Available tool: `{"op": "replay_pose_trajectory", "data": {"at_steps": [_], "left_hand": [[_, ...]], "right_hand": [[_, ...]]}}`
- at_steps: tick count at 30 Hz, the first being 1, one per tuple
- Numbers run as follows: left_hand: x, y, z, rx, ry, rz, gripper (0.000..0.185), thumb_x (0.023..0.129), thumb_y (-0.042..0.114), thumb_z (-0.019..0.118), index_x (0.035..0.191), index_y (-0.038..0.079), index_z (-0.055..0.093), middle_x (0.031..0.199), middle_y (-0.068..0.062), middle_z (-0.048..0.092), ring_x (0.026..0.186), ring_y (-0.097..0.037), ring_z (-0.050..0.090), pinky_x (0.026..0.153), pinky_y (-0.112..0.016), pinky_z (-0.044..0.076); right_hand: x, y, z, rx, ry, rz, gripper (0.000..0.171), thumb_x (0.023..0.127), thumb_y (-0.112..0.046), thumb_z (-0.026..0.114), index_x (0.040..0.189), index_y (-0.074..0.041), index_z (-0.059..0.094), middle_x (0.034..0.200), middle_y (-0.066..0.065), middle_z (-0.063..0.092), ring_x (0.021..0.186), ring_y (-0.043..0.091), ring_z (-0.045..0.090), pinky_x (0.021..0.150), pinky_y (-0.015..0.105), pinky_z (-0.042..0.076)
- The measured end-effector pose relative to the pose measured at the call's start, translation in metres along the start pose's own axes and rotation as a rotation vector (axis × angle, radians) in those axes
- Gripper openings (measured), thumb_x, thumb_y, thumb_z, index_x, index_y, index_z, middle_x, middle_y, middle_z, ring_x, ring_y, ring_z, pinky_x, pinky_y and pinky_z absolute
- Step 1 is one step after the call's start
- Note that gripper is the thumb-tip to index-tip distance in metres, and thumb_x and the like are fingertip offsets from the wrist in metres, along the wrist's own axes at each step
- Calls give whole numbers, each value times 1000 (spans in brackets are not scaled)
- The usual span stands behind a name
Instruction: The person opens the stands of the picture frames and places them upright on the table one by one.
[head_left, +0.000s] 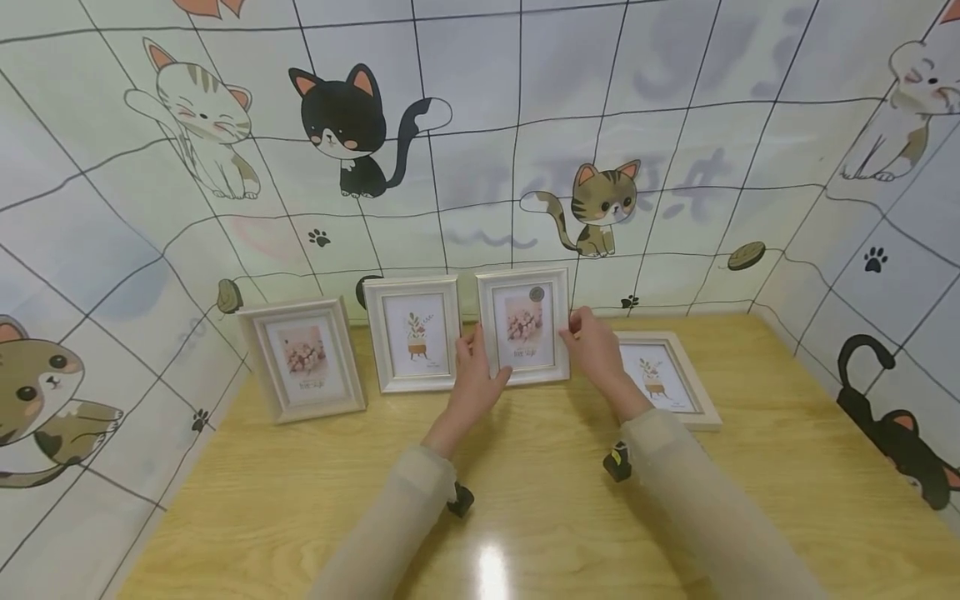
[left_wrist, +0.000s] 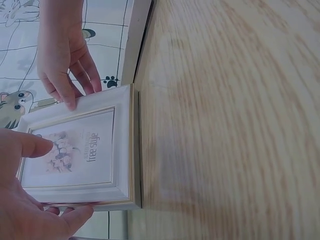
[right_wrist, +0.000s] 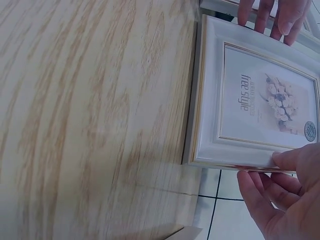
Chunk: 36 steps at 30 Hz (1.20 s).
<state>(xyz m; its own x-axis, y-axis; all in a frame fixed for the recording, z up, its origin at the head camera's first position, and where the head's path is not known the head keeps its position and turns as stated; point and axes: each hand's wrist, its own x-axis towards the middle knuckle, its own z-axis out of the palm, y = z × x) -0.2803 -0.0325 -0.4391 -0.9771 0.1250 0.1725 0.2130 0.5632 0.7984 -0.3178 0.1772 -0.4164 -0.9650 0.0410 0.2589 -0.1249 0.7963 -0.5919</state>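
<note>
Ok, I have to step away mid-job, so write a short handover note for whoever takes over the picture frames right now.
Left hand: holds the left edge of the white flower-print picture frame, thumb on its glass.
Right hand: fingers on that frame's right edge.
That frame stands upright at the back of the wooden table, against the cat-patterned wall.
Done: a beige flower-print frame and a white plant-print frame stand to its left.
Left: a fourth white plant-print frame lies flat on the right, probably to be stood up next.
</note>
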Motion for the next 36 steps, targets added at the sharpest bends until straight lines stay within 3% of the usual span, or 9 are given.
{"op": "replay_pose_trajectory", "data": {"at_steps": [8, 15, 25, 30, 36], "left_hand": [[-4, 4, -5, 8, -23, -13, 88, 96, 19, 65, 160, 5, 7, 157, -23, 16, 146, -41, 26, 119, -53, 36], [-6, 5, -10, -4, -7, 40, 82, 95, 16, 65, 158, 0, 14, 157, -22, 19, 146, -41, 28, 120, -52, 35], [-7, 5, -20, 22, 39, 111, 74, 93, 13, 66, 156, 7, 28, 155, -20, 27, 143, -38, 36, 119, -50, 36], [-8, 8, -25, 48, 51, 152, 69, 92, 12, 67, 153, 7, 34, 150, -18, 37, 138, -35, 44, 118, -48, 39], [-9, 8, -30, 65, 32, 155, 64, 93, 16, 68, 150, 10, 41, 143, -12, 49, 130, -31, 52, 109, -48, 48]], "right_hand": [[1, 3, -5, 13, -38, 10, 28, 100, -22, 59, 114, 1, 56, 113, 22, 68, 99, 37, 67, 84, 49, 55], [3, 6, -8, 17, -61, 13, 31, 100, -24, 58, 120, 0, 56, 115, 20, 69, 101, 35, 67, 83, 46, 57], [1, 8, -14, 9, -63, 5, 35, 101, -26, 57, 124, -1, 56, 115, 19, 69, 100, 35, 67, 81, 45, 57], [-1, 9, -18, 9, -69, 5, 34, 101, -26, 57, 124, -1, 56, 117, 21, 69, 100, 36, 67, 81, 46, 56], [-2, 14, -21, 0, -73, 13, 34, 101, -27, 55, 124, -1, 55, 119, 21, 68, 99, 36, 66, 81, 45, 56]]}}
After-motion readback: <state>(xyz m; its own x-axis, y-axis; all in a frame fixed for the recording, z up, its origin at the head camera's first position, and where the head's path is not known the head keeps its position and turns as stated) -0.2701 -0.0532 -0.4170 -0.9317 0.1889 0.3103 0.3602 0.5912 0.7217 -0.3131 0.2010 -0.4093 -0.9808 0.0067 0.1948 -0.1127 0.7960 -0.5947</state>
